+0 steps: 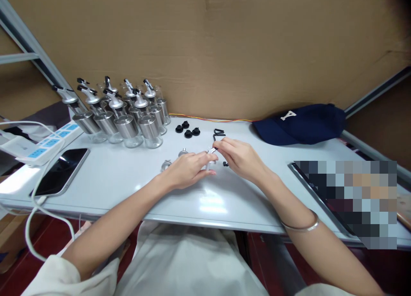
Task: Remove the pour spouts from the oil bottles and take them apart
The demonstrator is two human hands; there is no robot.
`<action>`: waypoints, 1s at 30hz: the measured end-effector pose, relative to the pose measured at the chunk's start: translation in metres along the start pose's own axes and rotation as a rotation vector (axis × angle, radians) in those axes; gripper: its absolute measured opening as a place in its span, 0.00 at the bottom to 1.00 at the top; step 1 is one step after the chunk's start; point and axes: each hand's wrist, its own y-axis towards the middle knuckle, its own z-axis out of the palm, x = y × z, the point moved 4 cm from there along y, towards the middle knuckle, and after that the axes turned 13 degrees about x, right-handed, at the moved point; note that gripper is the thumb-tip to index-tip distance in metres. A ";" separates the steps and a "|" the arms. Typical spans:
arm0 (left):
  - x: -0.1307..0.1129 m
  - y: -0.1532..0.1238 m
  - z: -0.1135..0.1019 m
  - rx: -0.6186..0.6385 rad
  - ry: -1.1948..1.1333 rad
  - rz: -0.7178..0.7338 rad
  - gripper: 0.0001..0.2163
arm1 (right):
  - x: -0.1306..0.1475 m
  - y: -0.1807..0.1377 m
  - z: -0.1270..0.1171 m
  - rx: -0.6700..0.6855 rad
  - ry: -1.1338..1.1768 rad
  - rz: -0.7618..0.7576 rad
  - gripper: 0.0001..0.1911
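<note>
My left hand [189, 167] is closed around a small silver pourer head [211, 151], mostly hidden by the fingers. At the tip of that head my right hand [240, 157] pinches a small black part [215, 149], perhaps a lever flap. Just beyond my left hand, two more silver pourer heads [166, 164] lie on the table. Thin bent black levers [219, 132] rest past my fingertips, and tiny black pieces [225, 164] lie under my right hand. Several round black stoppers [188, 133] sit farther back.
Several glass-and-steel oil bottles [128, 125] with pourers stand at the back left. A white power strip [53, 141] and a phone [61, 172] with cable lie left. A navy cap [302, 122] rests back right, near a blurred-out flat device [316, 197]. Cardboard [208, 52] walls the back.
</note>
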 end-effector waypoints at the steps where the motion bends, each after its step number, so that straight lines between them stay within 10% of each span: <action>1: 0.000 0.000 0.000 0.005 0.003 -0.001 0.15 | 0.000 0.000 0.001 0.009 -0.017 0.002 0.15; 8: 0.003 0.001 0.006 -0.030 -0.010 0.007 0.15 | 0.003 0.001 0.000 -0.010 0.127 -0.015 0.12; 15: 0.018 -0.008 -0.022 -0.474 -0.150 -0.066 0.19 | -0.008 -0.005 -0.009 -0.163 0.408 0.135 0.14; 21: 0.063 -0.009 -0.056 -0.279 0.009 -0.631 0.19 | -0.014 -0.006 -0.009 -0.192 0.449 0.157 0.15; 30: 0.106 0.030 -0.044 0.023 0.130 -0.819 0.31 | -0.008 -0.004 -0.012 -0.195 0.434 0.116 0.19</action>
